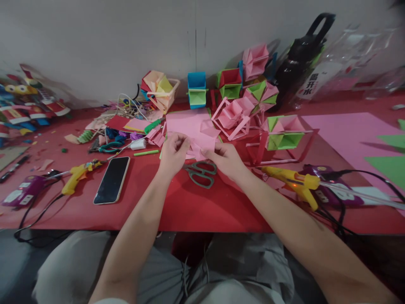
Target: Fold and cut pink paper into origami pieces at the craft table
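Between my two hands is a small piece of pink paper (196, 151), pinched from both sides. My left hand (175, 153) grips its left edge with thumb and fingertips. The thumb and fingers of my right hand (224, 158) close on its right side. Just beyond lies a stack of larger pink sheets (186, 120), partly covered by the held piece. A pair of scissors (202, 175) rests on the red table (202, 211) right below my hands, its blades hidden.
Folded paper models (284, 133) stand along the back. Yellow glue guns (76, 177) lie on both sides, their cables trailing. A phone (112, 180) is at left, near scraps (126, 126). A black bottle (295, 63) leans at the back right beside clear plastic bottles (329, 71).
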Action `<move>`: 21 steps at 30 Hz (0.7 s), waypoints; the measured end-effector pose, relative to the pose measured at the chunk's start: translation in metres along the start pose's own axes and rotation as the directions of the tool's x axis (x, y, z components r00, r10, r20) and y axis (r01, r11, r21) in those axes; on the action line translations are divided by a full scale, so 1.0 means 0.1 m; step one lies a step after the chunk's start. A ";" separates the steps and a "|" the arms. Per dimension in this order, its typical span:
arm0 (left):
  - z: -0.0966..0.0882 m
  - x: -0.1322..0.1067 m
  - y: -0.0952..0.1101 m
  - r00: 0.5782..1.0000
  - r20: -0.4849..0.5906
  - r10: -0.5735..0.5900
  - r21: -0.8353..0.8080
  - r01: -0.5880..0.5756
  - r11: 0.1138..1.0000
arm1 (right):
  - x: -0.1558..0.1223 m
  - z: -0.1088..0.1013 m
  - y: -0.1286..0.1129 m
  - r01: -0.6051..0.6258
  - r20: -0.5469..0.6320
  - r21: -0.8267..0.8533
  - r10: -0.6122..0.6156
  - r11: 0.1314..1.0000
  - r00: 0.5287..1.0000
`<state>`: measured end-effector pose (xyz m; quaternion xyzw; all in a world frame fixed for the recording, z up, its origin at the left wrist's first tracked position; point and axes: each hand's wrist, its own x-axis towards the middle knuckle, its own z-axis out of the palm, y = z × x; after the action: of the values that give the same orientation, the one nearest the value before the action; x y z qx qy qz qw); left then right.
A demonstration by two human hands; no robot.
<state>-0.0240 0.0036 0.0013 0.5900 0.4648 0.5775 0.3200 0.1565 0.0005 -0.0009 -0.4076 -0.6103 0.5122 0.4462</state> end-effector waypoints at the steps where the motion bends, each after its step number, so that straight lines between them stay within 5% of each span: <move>1: 0.01 0.00 0.01 1.000 -0.002 -0.024 -0.029 0.024 0.999 | 0.00 -0.01 0.01 0.013 -0.002 -0.021 -0.013 1.000 1.000; 5: 0.03 -0.02 0.06 0.984 0.066 -0.165 -0.123 0.172 0.977 | 0.01 -0.02 0.04 0.048 0.006 -0.098 -0.048 0.994 0.999; 10: 0.02 -0.03 0.16 0.962 0.142 -0.232 -0.051 0.241 0.969 | 0.01 -0.01 0.05 0.098 0.030 -0.150 -0.095 0.984 0.995; 21: -0.05 0.00 0.09 0.969 0.068 -0.238 -0.184 0.247 0.951 | 0.02 -0.02 0.00 0.093 0.027 -0.183 -0.090 0.979 0.996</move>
<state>-0.0275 -0.0009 0.0101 0.5079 0.4686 0.5624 0.4542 0.1581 0.0030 -0.0004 -0.4137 -0.6774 0.4363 0.4238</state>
